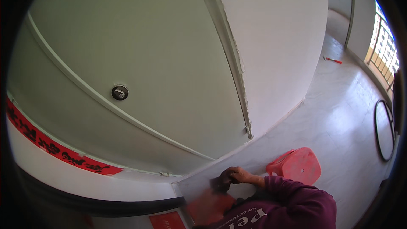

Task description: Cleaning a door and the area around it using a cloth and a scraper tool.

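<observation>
My right hand (238, 175), at the end of a maroon sleeve (294, 193), is bent with its fingers curled in at the lower middle. Against its fingers is a dark, blurred thing (219, 183) whose kind I cannot make out. Below that lies a smeared red-brown shape (207, 203). My left hand may be in this blur, but its fingers do not show. Just right of my right hand, a red plastic stool (300, 165) stands on the floor. Ahead is a pale grey-green door (161, 59) with a round metal lock (120, 92).
A red strip with black writing (59, 152) runs along the door's left side, and a red sheet (167, 220) is lower down. A red-handled tool (333, 60) lies on the grey floor (339, 101). At the right are a black ring (375, 131) and a railing (380, 70).
</observation>
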Motion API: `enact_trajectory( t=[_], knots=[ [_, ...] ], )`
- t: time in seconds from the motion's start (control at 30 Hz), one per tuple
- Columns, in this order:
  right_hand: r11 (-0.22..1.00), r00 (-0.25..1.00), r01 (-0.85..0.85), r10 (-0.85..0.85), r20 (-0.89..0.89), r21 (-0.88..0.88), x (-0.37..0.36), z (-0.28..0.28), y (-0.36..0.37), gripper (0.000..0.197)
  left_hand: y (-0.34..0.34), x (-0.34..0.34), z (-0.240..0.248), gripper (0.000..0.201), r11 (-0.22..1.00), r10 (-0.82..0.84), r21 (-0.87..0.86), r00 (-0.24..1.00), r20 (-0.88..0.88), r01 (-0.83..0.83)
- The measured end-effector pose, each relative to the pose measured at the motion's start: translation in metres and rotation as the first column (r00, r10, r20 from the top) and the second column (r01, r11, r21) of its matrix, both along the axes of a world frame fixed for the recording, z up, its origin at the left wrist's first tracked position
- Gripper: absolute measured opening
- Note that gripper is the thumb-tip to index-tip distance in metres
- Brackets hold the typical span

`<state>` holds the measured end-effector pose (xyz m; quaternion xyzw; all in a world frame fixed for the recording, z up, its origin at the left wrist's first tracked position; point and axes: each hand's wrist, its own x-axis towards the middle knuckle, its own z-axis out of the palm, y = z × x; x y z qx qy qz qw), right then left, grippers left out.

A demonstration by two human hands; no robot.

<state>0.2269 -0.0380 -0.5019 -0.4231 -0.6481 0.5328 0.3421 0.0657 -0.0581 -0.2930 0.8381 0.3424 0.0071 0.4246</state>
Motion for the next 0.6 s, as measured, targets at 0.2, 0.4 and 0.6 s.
enact_trajectory(
  t=[0.2,0.4,0.6],
  knots=[
    [0.87,0.813,0.194,-0.401,-0.422,-0.453,-0.033,-0.044,-0.034,0.032,-0.022,-0.093,-0.176,0.025,0.696,0.661,-0.374,0.75,0.001,-0.613],
    [0.692,0.579,0.293,-0.677,-0.454,-0.66,-0.035,-0.026,-0.067,0.034,-0.01,-0.064,-0.162,0.019,0.908,0.419,-0.172,0.832,0.364,-0.382],
    [0.68,0.439,0.036,-0.669,-0.6,-0.732,-0.063,-0.035,-0.071,0.039,0.003,-0.028,-0.183,0.027,0.903,0.42,-0.015,0.876,0.238,-0.429]
  ],
)
